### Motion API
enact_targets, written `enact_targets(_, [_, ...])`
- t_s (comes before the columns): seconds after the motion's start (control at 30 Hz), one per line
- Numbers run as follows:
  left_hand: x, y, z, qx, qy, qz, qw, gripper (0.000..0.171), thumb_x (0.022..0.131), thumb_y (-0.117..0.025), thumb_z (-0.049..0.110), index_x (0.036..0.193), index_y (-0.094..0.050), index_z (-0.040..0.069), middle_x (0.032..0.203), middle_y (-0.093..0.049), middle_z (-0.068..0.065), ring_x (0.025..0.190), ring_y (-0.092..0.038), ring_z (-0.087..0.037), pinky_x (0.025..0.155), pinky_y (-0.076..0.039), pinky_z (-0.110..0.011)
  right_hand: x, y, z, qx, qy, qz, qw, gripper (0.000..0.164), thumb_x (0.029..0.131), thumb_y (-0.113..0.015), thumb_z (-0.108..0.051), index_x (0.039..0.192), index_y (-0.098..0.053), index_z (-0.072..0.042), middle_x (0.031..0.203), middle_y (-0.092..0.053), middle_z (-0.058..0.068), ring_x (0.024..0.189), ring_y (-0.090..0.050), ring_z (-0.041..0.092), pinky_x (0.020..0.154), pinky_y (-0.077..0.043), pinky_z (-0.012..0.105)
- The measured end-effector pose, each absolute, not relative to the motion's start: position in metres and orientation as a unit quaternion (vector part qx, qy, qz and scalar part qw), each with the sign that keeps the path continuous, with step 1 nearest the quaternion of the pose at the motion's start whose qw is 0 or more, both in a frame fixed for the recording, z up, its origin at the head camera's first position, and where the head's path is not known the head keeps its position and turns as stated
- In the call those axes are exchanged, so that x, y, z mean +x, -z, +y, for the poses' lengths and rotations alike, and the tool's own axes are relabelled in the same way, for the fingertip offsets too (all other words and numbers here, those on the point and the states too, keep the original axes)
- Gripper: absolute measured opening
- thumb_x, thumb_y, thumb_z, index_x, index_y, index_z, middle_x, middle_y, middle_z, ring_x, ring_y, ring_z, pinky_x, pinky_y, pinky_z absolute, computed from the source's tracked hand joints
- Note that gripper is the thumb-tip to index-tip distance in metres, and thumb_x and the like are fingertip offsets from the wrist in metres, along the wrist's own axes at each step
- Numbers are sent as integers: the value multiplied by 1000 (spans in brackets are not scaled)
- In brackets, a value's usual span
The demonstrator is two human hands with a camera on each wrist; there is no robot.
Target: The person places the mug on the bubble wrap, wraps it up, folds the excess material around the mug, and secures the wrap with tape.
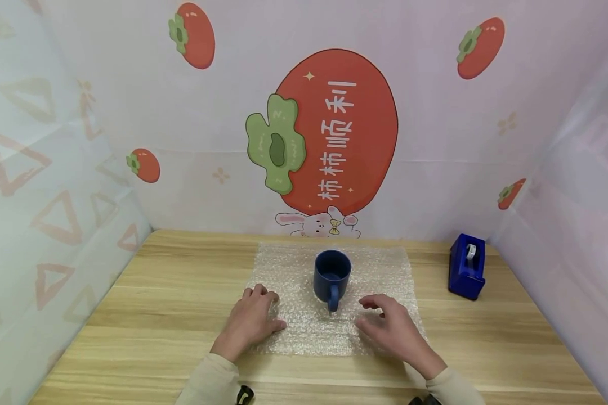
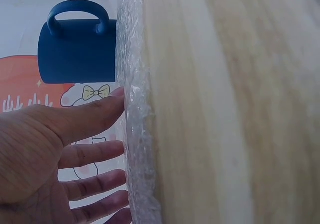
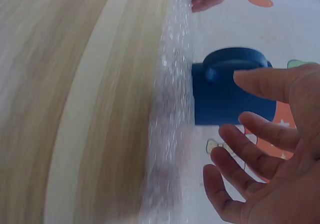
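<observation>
A blue mug (image 1: 331,274) stands upright on a sheet of clear bubble wrap (image 1: 304,337), its handle turned toward me. At the left part of the sheet, my left hand (image 1: 253,318) touches the wrap with its fingertips, thumb and fingers spread, as the left wrist view shows. My right hand (image 1: 392,326) hovers over the right part of the sheet, fingers loosely bent and holding nothing. In the right wrist view its fingers (image 3: 250,154) are apart from both the wrap and the mug (image 3: 220,101).
A blue tape dispenser (image 1: 467,267) with a small roll stands at the back right of the wooden table (image 1: 172,292). Printed cloth walls (image 1: 223,112) with persimmon drawings rise behind the table and on both sides.
</observation>
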State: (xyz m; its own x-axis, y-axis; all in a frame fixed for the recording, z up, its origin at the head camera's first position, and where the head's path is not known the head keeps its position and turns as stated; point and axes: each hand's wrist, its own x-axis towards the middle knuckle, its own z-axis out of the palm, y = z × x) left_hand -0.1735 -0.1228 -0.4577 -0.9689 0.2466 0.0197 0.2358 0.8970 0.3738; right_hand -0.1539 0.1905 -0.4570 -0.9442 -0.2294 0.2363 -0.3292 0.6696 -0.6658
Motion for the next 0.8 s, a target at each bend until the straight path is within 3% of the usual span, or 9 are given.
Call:
enact_targets(0.2, [-174, 458, -123, 121, -189, 974, 16, 51, 78, -88, 36, 116, -71, 6, 114, -58, -12, 108, -53, -35, 84, -50, -51, -149, 458, 211, 192, -281, -936, 94, 43, 75, -90, -20, 112, -72, -10, 108, -69, 0, 100, -59, 22, 83, -49, 44])
enact_targets(0.37, [-174, 458, -122, 120, -190, 974, 20, 51, 78, -88, 37, 116, -71, 6, 114, -58, -11, 109, -53, -35, 85, -50, -51, -147, 457, 226, 201, -221, -952, 64, 52, 71, -93, -33, 115, -72, -15, 113, -65, -2, 105, -55, 22, 82, -40, 45])
enact_targets(0.63, [-174, 457, -121, 118, -191, 974, 20, 51, 78, -88, 36, 116, -71, 6, 115, -58, -12, 108, -52, -34, 84, -50, -51, -146, 453, 245, 227, -187, -955, 32, 67, 64, -94, -43, 121, -71, -16, 123, -62, 6, 117, -52, 34, 91, -33, 62])
enact_targets(0.8, [-174, 458, -122, 118, -190, 974, 20, 51, 78, -88, 37, 116, -71, 6, 115, -58, -12, 108, -52, -35, 84, -50, -51, -146, 452, 253, 229, -172, -958, 16, 70, 62, -95, -40, 122, -70, -17, 123, -60, 7, 118, -52, 37, 92, -30, 69])
